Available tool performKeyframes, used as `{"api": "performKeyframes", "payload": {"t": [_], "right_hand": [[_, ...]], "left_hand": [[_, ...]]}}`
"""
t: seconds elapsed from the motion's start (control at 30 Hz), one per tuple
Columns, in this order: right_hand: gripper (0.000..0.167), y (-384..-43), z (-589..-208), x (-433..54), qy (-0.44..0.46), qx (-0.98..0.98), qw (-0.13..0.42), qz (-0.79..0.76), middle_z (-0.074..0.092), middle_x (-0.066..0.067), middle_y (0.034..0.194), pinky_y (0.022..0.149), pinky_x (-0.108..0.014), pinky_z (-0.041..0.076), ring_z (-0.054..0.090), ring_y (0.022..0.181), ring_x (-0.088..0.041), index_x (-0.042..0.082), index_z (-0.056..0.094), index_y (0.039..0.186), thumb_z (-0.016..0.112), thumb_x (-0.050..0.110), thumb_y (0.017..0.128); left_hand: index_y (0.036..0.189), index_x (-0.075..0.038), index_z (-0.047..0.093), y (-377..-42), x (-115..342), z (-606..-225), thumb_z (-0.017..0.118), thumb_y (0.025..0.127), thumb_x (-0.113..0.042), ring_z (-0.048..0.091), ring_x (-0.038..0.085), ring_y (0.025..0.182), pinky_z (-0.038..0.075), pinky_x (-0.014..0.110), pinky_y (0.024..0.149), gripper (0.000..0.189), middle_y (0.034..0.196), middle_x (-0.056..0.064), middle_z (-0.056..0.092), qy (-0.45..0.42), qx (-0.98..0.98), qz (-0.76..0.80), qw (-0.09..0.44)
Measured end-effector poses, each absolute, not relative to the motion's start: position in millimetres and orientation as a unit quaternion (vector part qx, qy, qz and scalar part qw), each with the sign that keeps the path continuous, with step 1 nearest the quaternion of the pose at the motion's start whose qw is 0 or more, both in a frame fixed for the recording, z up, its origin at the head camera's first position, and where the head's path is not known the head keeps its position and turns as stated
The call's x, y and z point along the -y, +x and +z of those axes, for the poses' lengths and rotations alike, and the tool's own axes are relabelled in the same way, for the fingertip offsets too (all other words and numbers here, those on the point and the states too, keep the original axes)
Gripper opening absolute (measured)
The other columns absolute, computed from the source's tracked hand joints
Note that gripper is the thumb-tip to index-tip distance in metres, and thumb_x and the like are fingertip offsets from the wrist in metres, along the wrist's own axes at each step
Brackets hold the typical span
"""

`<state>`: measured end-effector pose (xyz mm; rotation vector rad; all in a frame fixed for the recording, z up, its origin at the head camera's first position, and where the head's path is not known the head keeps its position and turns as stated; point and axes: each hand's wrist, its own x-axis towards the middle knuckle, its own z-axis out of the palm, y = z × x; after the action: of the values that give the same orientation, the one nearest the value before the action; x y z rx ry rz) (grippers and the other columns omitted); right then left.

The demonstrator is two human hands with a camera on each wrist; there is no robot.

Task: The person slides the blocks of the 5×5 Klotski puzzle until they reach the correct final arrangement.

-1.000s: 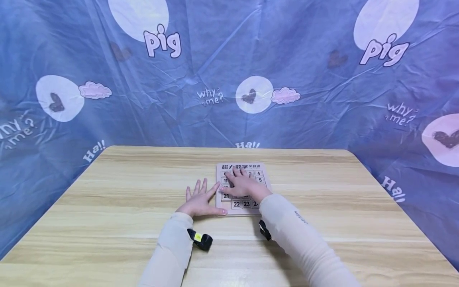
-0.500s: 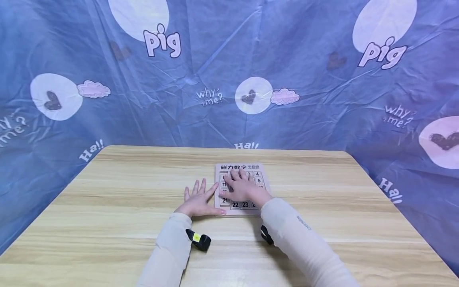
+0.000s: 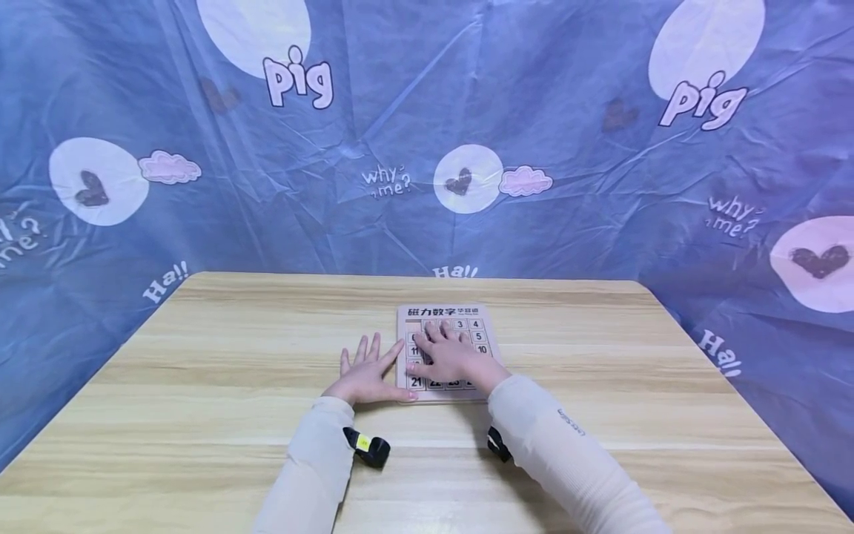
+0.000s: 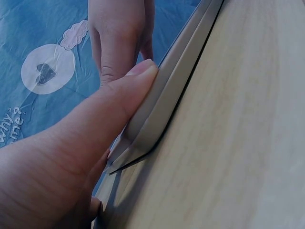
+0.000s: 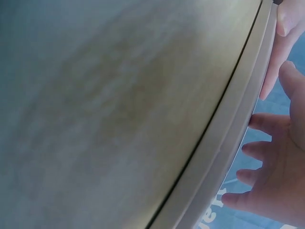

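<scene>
A pale number sliding puzzle (image 3: 447, 395) lies flat on the wooden table, with black lettering along its far edge. My left hand (image 3: 363, 382) is spread at its left side; the thumb (image 4: 136, 83) presses on the near-left corner of the frame in the left wrist view. Over the tiles lies my right hand (image 3: 454, 360), fingers spread and fairly straight, fingertips (image 5: 252, 150) down on the board face. It hides the middle tiles. Tile 21 (image 3: 416, 382) sits in the near-left corner, and a bare slot (image 3: 414, 325) shows at the far-left corner.
The wooden table (image 3: 200, 415) extends around the puzzle on all sides. A blue printed cloth (image 3: 373, 237) hangs behind it and at both sides. Black wrist cameras (image 3: 372, 449) are strapped at both sleeves.
The left column of tiles has slid toward me, so the gap moved from the near-left corner to the far-left one. My right hand shifted slightly nearer; the left stayed put.
</scene>
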<state>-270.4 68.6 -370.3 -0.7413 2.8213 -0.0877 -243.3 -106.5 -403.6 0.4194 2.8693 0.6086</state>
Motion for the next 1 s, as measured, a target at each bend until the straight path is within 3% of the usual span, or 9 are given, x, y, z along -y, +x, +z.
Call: {"api": "performKeyframes", "payload": {"t": [0.37, 1.0], "right_hand": [[0.069, -273, -371, -80, -0.246, -0.961, 0.115, -0.059, 0.01, -0.01, 0.142, 0.095, -0.058, 0.007, 0.003, 0.126, -0.037, 0.02, 0.024, 0.137, 0.031, 0.061, 0.083], [0.076, -292, -371, -157, -0.165, -0.972, 0.115, -0.123, 0.011, -0.022, 0.139, 0.092, -0.062, 0.005, 0.002, 0.124, -0.043, 0.005, 0.023, 0.136, 0.036, 0.058, 0.083]], "left_hand": [[0.138, -0.031, 0.015, -242, 107, -404, 0.055, 0.056, -0.073, -0.01, 0.035, 0.125, -0.013, 0.057, 0.092, 0.101, 0.141, 0.018, -0.003, 0.138, -0.965, 0.205, 0.088], [0.138, -0.032, 0.014, -242, 107, -403, 0.056, 0.055, -0.072, -0.013, 0.033, 0.125, -0.014, 0.055, 0.092, 0.102, 0.141, 0.017, -0.004, 0.137, -0.964, 0.209, 0.09]]}}
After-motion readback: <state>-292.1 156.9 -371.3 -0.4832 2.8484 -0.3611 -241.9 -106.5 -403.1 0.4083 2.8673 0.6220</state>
